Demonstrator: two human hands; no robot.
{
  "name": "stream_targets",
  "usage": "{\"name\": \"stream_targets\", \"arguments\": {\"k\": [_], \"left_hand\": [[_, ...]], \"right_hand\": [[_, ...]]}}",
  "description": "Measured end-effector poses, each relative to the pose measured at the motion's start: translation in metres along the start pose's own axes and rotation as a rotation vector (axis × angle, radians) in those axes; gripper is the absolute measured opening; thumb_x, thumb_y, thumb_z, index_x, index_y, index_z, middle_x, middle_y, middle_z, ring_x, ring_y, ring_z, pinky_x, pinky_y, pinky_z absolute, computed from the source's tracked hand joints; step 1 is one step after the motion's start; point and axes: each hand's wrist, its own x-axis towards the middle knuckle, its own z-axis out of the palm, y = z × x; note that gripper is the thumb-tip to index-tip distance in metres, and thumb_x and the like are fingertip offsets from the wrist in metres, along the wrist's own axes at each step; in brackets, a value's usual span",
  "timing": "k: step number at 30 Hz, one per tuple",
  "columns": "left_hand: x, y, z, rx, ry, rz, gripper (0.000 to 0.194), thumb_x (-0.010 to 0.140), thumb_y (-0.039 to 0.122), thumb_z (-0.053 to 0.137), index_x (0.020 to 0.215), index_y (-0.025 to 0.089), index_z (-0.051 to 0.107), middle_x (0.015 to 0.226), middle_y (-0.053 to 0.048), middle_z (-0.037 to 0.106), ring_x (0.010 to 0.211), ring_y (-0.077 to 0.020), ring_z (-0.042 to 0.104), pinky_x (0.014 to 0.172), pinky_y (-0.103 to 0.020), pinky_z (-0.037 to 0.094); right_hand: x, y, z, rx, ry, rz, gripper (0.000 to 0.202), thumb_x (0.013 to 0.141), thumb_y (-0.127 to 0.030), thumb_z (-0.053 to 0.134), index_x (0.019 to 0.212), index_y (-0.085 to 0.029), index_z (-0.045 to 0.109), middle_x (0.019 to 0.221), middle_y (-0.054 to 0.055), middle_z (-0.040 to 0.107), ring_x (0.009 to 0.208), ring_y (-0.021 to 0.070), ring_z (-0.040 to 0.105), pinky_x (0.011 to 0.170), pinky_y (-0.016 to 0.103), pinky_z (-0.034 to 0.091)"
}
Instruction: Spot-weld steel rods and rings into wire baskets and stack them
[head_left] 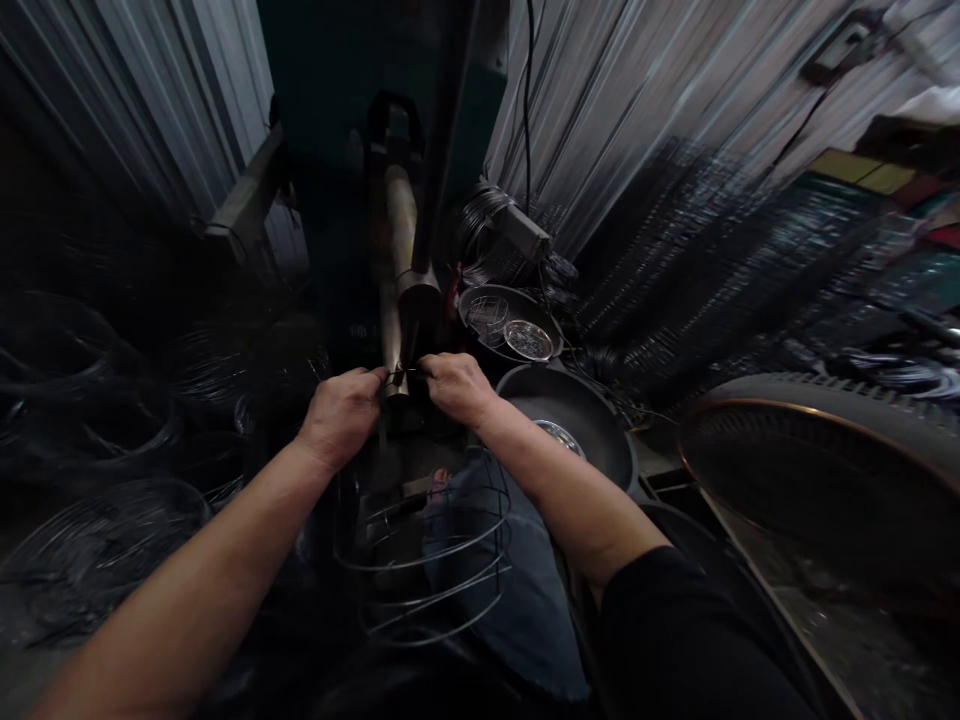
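Thin metal wire (411, 371) spans the gap between the two hands, at the tip of a brass-toned bar (401, 215) that extends from a dark green machine (322, 60). Left hand (345, 408): thumb and fingers pinched on one end of the wire, remaining fingers curled. Right hand (459, 388): fingertips pinched on the opposite end, knuckles upward. Both forearms reach forward, with the wrists level with each other.

Directly below the hands, a rounded wire frame (431, 564) is positioned in front of a leg in blue denim (517, 600). Its curved rings lie one above another; whether they join the wire at the fingertips cannot be told in the dim light. A dark vertical rod (448, 130) descends above the bar to a short cylinder (420, 297), located just beyond the fingertips.

Right of the hands, two round dark pans are placed one behind the other. The far pan (531, 308) contains a shiny disc (529, 340) and a small wire rack (487, 315); the near pan (596, 420) contains a bright round part (561, 435), partly covered by the right forearm. Behind the far pan is a wire coil (480, 225). Farther right stands a large round vessel (825, 470) with a copper-coloured edge. Corrugated sheeting (622, 80) forms the background.
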Motion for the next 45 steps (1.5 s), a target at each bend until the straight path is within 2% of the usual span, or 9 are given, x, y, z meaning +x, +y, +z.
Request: {"name": "stream_targets", "arguments": {"k": [10, 18, 25, 27, 31, 34, 37, 43, 45], "left_hand": [[0.006, -0.004, 0.0, 0.003, -0.005, 0.001, 0.037, 0.085, 0.027, 0.039, 0.103, 0.016, 0.07, 0.089, -0.01, 0.07, 0.083, -0.0222, 0.066, 0.081, -0.032, 0.05], [0.008, -0.004, -0.001, 0.067, -0.015, 0.016, 0.038, 0.086, 0.026, 0.037, 0.097, 0.016, 0.072, 0.083, -0.01, 0.071, 0.077, -0.0224, 0.066, 0.074, -0.032, 0.05], [0.004, -0.005, 0.0, 0.032, -0.002, 0.033, 0.038, 0.089, 0.028, 0.036, 0.097, 0.015, 0.071, 0.086, -0.012, 0.07, 0.077, -0.023, 0.066, 0.074, -0.034, 0.051], [-0.008, -0.008, 0.003, 0.003, 0.017, 0.057, 0.04, 0.091, 0.031, 0.036, 0.101, 0.014, 0.07, 0.087, -0.012, 0.07, 0.077, -0.0219, 0.067, 0.073, -0.033, 0.052], [-0.043, -0.017, 0.015, -0.102, 0.047, 0.153, 0.041, 0.093, 0.036, 0.038, 0.111, 0.014, 0.067, 0.09, -0.01, 0.07, 0.08, -0.0184, 0.067, 0.075, -0.028, 0.054], [-0.069, -0.021, 0.026, -0.187, 0.081, 0.21, 0.037, 0.093, 0.034, 0.043, 0.114, 0.015, 0.065, 0.092, -0.008, 0.071, 0.081, -0.0165, 0.068, 0.077, -0.027, 0.054], [-0.084, -0.019, 0.031, -0.237, 0.111, 0.22, 0.033, 0.091, 0.031, 0.048, 0.114, 0.015, 0.065, 0.09, -0.008, 0.071, 0.077, -0.0144, 0.068, 0.074, -0.024, 0.055], [-0.091, -0.007, 0.028, -0.217, 0.141, 0.246, 0.033, 0.092, 0.026, 0.048, 0.119, 0.014, 0.062, 0.093, -0.008, 0.07, 0.08, -0.0145, 0.068, 0.076, -0.024, 0.054], [-0.091, -0.005, 0.027, -0.202, 0.152, 0.259, 0.033, 0.092, 0.025, 0.049, 0.119, 0.013, 0.062, 0.092, -0.008, 0.07, 0.08, -0.0141, 0.067, 0.076, -0.023, 0.054]], "right_hand": [[0.005, 0.004, 0.004, 0.053, 0.004, -0.008, 0.029, 0.085, -0.013, 0.047, 0.105, -0.017, 0.069, 0.097, 0.009, 0.071, 0.091, 0.0203, 0.063, 0.078, 0.026, 0.042], [0.006, 0.005, 0.005, 0.053, 0.007, -0.04, 0.025, 0.087, -0.018, 0.049, 0.101, -0.016, 0.07, 0.094, 0.01, 0.071, 0.089, 0.022, 0.064, 0.074, 0.027, 0.043], [0.004, 0.009, 0.009, 0.305, 0.043, 0.011, 0.022, 0.084, -0.015, 0.054, 0.098, -0.018, 0.071, 0.098, 0.008, 0.072, 0.096, 0.0204, 0.064, 0.082, 0.026, 0.045], [-0.004, 0.013, 0.009, 0.556, -0.022, 0.024, 0.019, 0.081, -0.015, 0.058, 0.094, -0.015, 0.072, 0.095, 0.008, 0.073, 0.093, 0.0203, 0.066, 0.081, 0.026, 0.047], [-0.03, 0.028, 0.017, 1.201, -0.375, 0.188, 0.024, 0.072, -0.017, 0.063, 0.094, -0.01, 0.07, 0.073, 0.006, 0.072, 0.064, 0.0174, 0.067, 0.065, 0.028, 0.052], [-0.051, 0.037, 0.027, 1.438, -0.534, 0.246, 0.033, 0.061, -0.017, 0.07, 0.093, -0.008, 0.07, 0.068, 0.006, 0.071, 0.056, 0.016, 0.065, 0.062, 0.029, 0.053], [-0.061, 0.039, 0.034, 1.464, -0.58, 0.246, 0.035, 0.056, -0.02, 0.074, 0.089, -0.009, 0.071, 0.069, 0.006, 0.071, 0.058, 0.0159, 0.065, 0.062, 0.029, 0.053], [-0.063, 0.027, 0.05, 1.235, -0.525, 0.211, 0.028, 0.051, -0.02, 0.083, 0.075, -0.011, 0.072, 0.061, 0.0, 0.066, 0.053, 0.0115, 0.059, 0.055, 0.022, 0.048], [-0.065, 0.026, 0.054, 1.243, -0.489, 0.24, 0.027, 0.052, -0.024, 0.084, 0.073, -0.011, 0.072, 0.058, -0.001, 0.064, 0.051, 0.0107, 0.057, 0.053, 0.022, 0.047]]}}
